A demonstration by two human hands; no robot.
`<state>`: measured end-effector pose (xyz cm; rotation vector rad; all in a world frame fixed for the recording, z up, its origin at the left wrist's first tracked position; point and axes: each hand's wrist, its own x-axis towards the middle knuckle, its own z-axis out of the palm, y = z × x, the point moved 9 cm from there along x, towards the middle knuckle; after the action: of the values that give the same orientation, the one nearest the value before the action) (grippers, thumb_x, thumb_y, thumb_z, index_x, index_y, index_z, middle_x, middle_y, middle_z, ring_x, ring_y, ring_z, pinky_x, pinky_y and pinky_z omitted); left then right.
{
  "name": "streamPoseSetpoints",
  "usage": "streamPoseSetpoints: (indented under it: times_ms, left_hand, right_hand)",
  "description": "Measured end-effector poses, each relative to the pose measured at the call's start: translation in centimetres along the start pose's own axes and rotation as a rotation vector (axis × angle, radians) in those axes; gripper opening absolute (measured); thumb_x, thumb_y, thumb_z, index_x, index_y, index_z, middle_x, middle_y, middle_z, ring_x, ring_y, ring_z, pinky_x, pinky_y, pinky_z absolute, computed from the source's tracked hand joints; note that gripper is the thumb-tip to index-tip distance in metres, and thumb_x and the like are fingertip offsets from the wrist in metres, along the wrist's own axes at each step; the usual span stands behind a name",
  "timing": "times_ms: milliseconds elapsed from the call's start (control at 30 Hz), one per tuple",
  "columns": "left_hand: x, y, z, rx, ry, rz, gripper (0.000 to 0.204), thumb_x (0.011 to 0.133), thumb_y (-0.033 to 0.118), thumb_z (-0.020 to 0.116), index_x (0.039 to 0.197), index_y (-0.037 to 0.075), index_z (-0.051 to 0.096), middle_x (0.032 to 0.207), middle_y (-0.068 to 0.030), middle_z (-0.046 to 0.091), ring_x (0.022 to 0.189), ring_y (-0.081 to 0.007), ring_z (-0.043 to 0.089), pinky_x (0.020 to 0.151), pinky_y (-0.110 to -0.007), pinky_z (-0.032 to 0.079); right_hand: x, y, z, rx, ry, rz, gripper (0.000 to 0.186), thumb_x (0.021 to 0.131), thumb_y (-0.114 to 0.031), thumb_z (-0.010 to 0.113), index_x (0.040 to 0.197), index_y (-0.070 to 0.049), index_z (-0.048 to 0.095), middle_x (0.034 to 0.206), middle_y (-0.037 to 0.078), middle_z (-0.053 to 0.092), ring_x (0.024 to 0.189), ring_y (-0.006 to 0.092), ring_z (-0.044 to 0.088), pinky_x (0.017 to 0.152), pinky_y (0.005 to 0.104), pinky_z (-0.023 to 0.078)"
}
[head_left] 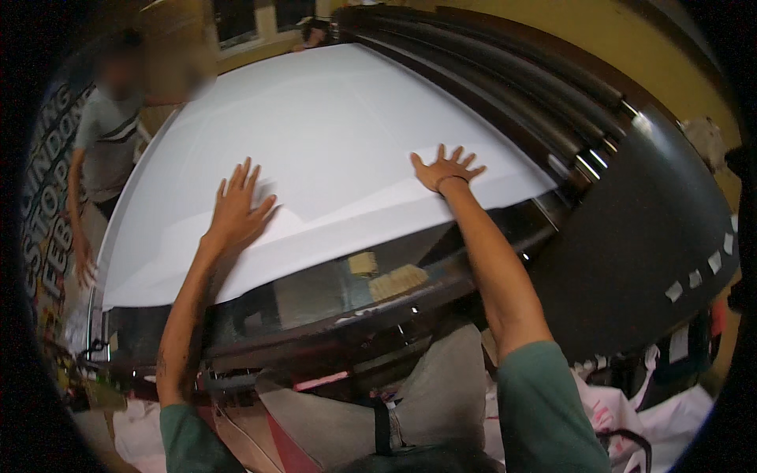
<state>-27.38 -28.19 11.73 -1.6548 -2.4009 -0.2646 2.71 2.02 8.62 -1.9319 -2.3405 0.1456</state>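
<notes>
A wide white sheet (315, 118) covers most of the table in front of me, its near edge running slantwise across the dark glassy table top (315, 296). My left hand (239, 209) is over the sheet's near left part, fingers stretched out and slightly spread. It looks raised at an angle; whether it touches the sheet I cannot tell. Farther right, my right hand (448, 169) lies flat on the sheet near its right side, fingers spread wide, a thin band round the wrist. Neither hand holds anything.
Long dark rollers (505, 75) run along the sheet's right side, beside a curved black panel (639, 229). A co-worker (110, 142) stands at the left edge; another person (314, 33) is at the far end. Pale crumpled material (670, 430) lies low at right.
</notes>
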Motion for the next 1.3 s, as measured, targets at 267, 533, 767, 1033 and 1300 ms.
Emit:
streamPoseSetpoints:
  times_ms: [267, 533, 767, 1033, 1300]
  left_hand:
    - [-0.6, 3.2, 3.6, -0.041, -0.264, 0.034, 0.08, 0.1, 0.065, 0.031, 0.159, 0.012, 0.022, 0.166, -0.0134, 0.014, 0.154, -0.0308, 0.01, 0.124, -0.05, 0.009]
    - [-1.4, 4.0, 2.9, -0.054, -0.312, 0.068, 0.088, 0.098, 0.072, 0.025, 0.159, 0.009, 0.018, 0.166, -0.0166, 0.012, 0.154, -0.0321, 0.007, 0.124, -0.051, 0.006]
    - [-2.5, 7.2, 2.8, -0.038, -0.336, 0.194, 0.089, 0.1, 0.067, 0.023, 0.158, 0.001, 0.011, 0.165, -0.0224, 0.005, 0.153, -0.0357, 0.004, 0.124, -0.051, 0.005]
    - [-2.2, 7.9, 3.9, -0.191, -0.259, 0.259, 0.096, 0.097, 0.072, 0.024, 0.156, -0.003, 0.015, 0.164, -0.0264, 0.008, 0.152, -0.0411, 0.006, 0.122, -0.057, 0.005]
    - [-3.0, 8.8, 3.4, -0.275, -0.236, 0.275, 0.1, 0.094, 0.075, 0.026, 0.157, -0.002, 0.016, 0.164, -0.0247, 0.007, 0.153, -0.0388, 0.002, 0.123, -0.055, 0.001]
  right_hand:
    - [-0.1, 0.4, -0.4, 0.04, 0.031, -0.023, 0.094, 0.088, -0.077, 0.031, 0.16, -0.017, 0.021, 0.166, 0.019, 0.012, 0.151, 0.048, 0.005, 0.116, 0.0711, -0.001]
    - [1.0, 0.8, 0.1, -0.001, 0.006, 0.007, 0.098, 0.085, -0.083, 0.027, 0.161, -0.022, 0.018, 0.167, 0.017, 0.008, 0.152, 0.0436, 0.003, 0.116, 0.0697, 0.0]
    - [1.5, 0.9, -0.1, -0.052, 0.014, -0.008, 0.1, 0.085, -0.084, 0.026, 0.161, -0.019, 0.018, 0.166, 0.019, 0.008, 0.151, 0.0469, 0.004, 0.115, 0.0723, -0.001]
    - [5.4, 1.4, 1.9, -0.078, -0.067, -0.098, 0.081, 0.093, -0.076, 0.025, 0.16, -0.033, 0.011, 0.167, 0.018, 0.005, 0.15, 0.0509, 0.004, 0.109, 0.0797, 0.006]
    - [5.1, 1.8, 1.5, -0.111, -0.045, -0.001, 0.096, 0.086, -0.087, 0.019, 0.161, -0.028, 0.007, 0.167, 0.018, 0.002, 0.149, 0.0525, 0.001, 0.108, 0.08, 0.001]
